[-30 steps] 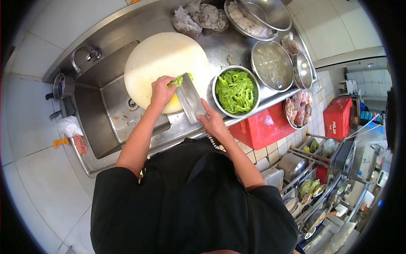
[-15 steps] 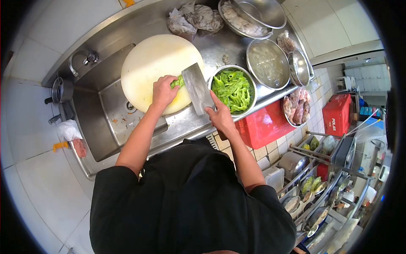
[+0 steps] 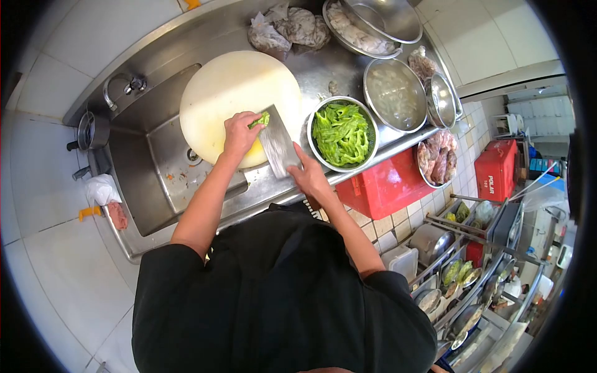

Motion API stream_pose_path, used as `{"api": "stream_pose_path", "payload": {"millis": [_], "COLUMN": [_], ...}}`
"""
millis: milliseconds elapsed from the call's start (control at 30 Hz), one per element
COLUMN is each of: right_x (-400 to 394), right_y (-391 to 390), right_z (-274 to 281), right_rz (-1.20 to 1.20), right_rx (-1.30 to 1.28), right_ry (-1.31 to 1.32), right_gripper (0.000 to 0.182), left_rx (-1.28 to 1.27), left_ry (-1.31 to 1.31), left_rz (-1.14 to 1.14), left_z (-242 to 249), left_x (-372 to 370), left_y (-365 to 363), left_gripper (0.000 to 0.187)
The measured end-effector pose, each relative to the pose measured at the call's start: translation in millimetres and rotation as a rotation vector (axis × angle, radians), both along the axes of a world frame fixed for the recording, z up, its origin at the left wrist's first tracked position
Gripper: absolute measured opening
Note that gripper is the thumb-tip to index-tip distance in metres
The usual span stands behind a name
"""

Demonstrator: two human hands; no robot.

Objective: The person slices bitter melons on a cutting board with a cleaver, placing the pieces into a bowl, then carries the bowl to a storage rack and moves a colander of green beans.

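My left hand [image 3: 240, 133] rests over the round white cutting board [image 3: 217, 81], its fingers closed on a small piece of green vegetable [image 3: 261, 120]. My right hand [image 3: 309, 177] grips a cleaver [image 3: 279, 143] by its handle. The cleaver's wide blade lies beside my left fingertips, at the right part of the board, next to the green piece. Right of the blade stands a metal bowl [image 3: 311, 149] of cut green vegetable strips [image 3: 343, 133].
A steel sink [image 3: 138, 180] lies to the left. Behind are plastic bags [image 3: 301, 28], a bowl of pale meat [image 3: 357, 31] and a bowl of cloudy water [image 3: 395, 93]. A red box [image 3: 385, 186] and a meat bowl [image 3: 436, 158] stand below the counter's edge.
My right hand has brought the cleaver left, away from the bowl and closer to my left hand. Less of the green piece shows at my left fingertips.
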State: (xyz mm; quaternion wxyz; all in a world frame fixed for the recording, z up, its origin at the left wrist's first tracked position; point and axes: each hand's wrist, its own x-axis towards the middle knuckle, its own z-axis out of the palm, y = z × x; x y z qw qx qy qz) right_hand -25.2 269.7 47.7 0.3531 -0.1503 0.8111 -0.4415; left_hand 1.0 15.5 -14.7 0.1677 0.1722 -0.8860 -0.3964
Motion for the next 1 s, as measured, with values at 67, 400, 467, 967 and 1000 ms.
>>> {"api": "stream_pose_path", "payload": {"millis": [67, 400, 467, 967, 1000], "right_x": [8.7, -11.5, -23.1, -35.6, -33.7], "right_y": [20.2, 38.7, 31.5, -14.7, -19.0], "right_z": [9.1, 49.6, 35.2, 1.4, 4.6], "right_rz": [0.014, -0.141, -0.124, -0.135, -0.128], "right_rx": [0.017, 0.010, 0.025, -0.034, -0.022], "right_ry": [-0.066, -0.007, -0.009, -0.009, -0.008], "right_gripper": [0.073, 0.069, 0.069, 0.071, 0.071], "left_rx": [0.007, -0.068, -0.083, -0.087, -0.075], "left_ry": [-0.021, -0.035, -0.040, -0.074, -0.056], "left_rz": [0.005, -0.036, -0.034, -0.074, -0.063], "left_z": [2.7, 20.3, 22.3, 18.8, 18.9], "left_x": [1.1, -6.0, -8.7, -17.9, -15.8], "left_y": [-3.4, 10.0, 11.3, 4.4, 5.1], "left_gripper": [0.034, 0.035, 0.033, 0.025, 0.025]}}
